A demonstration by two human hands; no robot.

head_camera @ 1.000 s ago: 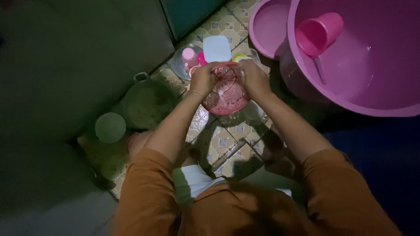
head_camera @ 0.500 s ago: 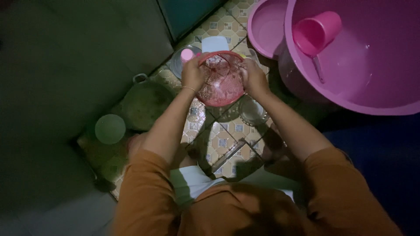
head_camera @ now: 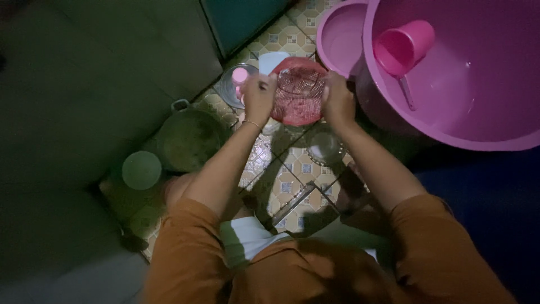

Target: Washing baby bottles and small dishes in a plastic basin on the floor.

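A round red mesh basket [head_camera: 298, 90] is held tilted above the tiled floor [head_camera: 289, 186], its open side facing me. My left hand [head_camera: 259, 97] grips its left rim and my right hand [head_camera: 337, 100] grips its right rim. Under the basket a clear glass bowl [head_camera: 325, 147] rests on the tiles. Behind the basket, partly hidden, are a white square lid [head_camera: 273, 61] and a small pink cup [head_camera: 241, 75] in a clear dish.
A large pink tub of water [head_camera: 467, 84] with a pink dipper [head_camera: 402, 48] floating in it stands at the right; a smaller pink basin [head_camera: 340, 39] is behind it. A dark metal pot [head_camera: 188, 138] and a pale green lid [head_camera: 141, 169] lie at left.
The basket has been lifted and tipped from facing down over the floor to facing me, both hands staying on its rim.
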